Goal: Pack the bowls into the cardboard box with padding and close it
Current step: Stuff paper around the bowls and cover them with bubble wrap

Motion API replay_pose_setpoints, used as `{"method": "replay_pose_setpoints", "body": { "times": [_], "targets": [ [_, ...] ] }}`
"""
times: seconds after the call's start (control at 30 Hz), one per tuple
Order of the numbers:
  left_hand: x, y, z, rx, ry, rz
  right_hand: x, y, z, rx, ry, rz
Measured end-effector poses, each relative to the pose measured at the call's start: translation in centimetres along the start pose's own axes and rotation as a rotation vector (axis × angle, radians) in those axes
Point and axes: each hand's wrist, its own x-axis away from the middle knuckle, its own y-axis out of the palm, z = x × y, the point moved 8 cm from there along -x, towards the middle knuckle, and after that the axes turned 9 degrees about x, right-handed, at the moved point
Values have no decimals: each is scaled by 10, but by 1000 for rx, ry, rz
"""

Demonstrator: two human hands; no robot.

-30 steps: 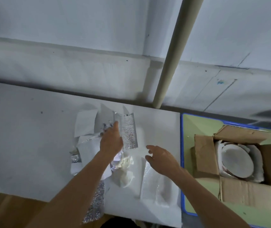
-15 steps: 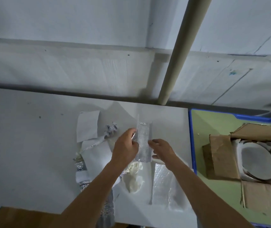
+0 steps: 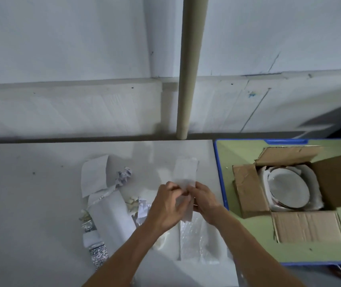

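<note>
Fingers (image 3: 174, 186) of left hand (image 3: 169, 206) and right hand (image 3: 204, 200) both pinch strip (image 3: 186, 172) over desk (image 3: 30, 204) | box (image 3: 248, 193) open, off right | bowl (image 3: 287, 189) inside

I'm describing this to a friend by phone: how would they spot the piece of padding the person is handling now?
Start at the white table, left of the green table holding the open cardboard box. Near its right edge the left hand and right hand meet, pinching a narrow translucent strip. It alone is lifted upright; the other padding lies on the table.
</note>
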Motion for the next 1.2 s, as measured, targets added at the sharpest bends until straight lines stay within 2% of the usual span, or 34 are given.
{"method": "replay_pose_setpoints", "body": {
  "times": [0.13,0.27,0.4,0.57,0.67,0.73,0.87,1.0,1.2],
  "targets": [
    [5,-20,-1,151,-70,169,10,-14,-1,31,-28,16],
    [-1,-15,-3,349,-247,82,24,-11,-3,47,-95,-48],
    [4,-13,-3,454,-265,144,37,-17,-10,-4,-165,28],
    [5,-12,8,438,-274,146,49,-26,-22,29,-227,106],
    [3,-9,21,393,-273,100,56,-35,-31,40,-254,210],
    [5,-13,30,399,-223,118,60,-41,-35,19,-259,259],
    [9,-28,36,394,-174,220,71,-44,-44,-20,-331,244],
    [12,-40,47,359,-198,227,85,-33,-60,-70,-434,152],
    [21,-33,61,386,-218,59,91,-36,-72,-5,-472,210]
  ]
}}
